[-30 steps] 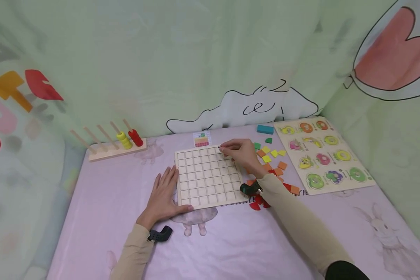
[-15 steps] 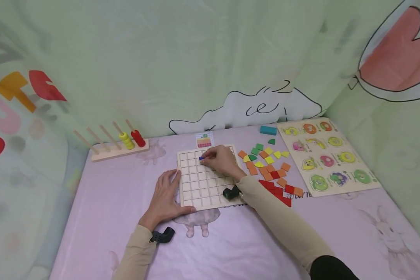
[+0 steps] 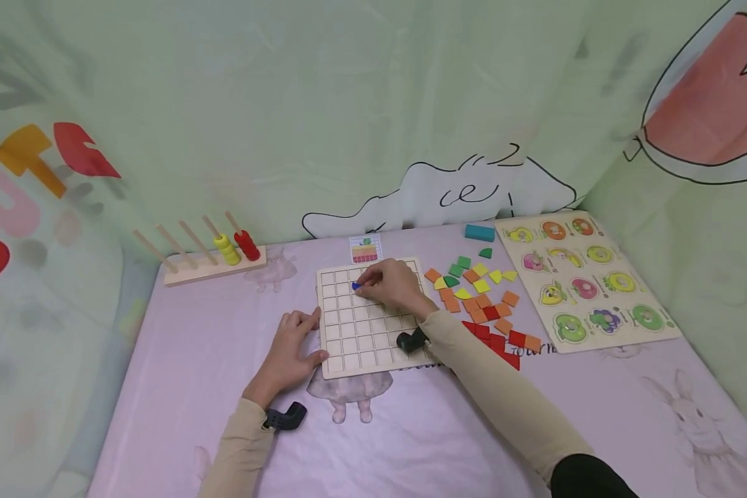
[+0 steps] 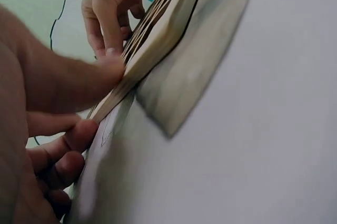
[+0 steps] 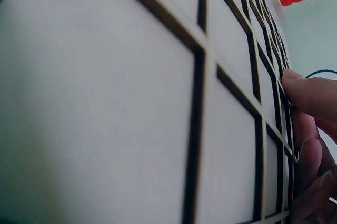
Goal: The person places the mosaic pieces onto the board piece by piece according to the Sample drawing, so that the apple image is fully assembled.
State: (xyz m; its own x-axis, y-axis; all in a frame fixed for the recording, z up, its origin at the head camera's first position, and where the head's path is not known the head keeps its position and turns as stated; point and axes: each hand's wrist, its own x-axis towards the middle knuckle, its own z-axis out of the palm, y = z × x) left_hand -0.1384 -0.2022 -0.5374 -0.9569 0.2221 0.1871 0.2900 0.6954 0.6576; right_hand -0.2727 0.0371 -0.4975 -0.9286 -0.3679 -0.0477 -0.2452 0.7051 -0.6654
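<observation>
A pale wooden grid board (image 3: pixel 373 339) lies on the table. Over its upper left part, my right hand (image 3: pixel 393 285) pinches a small blue piece (image 3: pixel 356 285) between thumb and fingertips. The piece is at the surface of the grid; whether it sits in a cell cannot be told. In the right wrist view the fingers (image 5: pixel 308 95) largely hide it. My left hand (image 3: pixel 286 356) is beside the board's left edge, thumb and index fingertip touching it. The left wrist view has that thumb (image 4: pixel 79 79) against the board's side (image 4: pixel 158 48), the fingers bent loosely.
Several orange, red, yellow and green pieces (image 3: pixel 475 304) lie scattered right of the board. A pattern card (image 3: pixel 365 250) is behind it. A fruit puzzle board (image 3: pixel 573 263) lies at right, near a teal block (image 3: pixel 479 232). A peg bead rack (image 3: pixel 214 268) stands at back left.
My right hand has carried the small piece leftward from the board's upper right to its upper left part, then stayed there. My left thumb and fingers have drawn back slightly from the board.
</observation>
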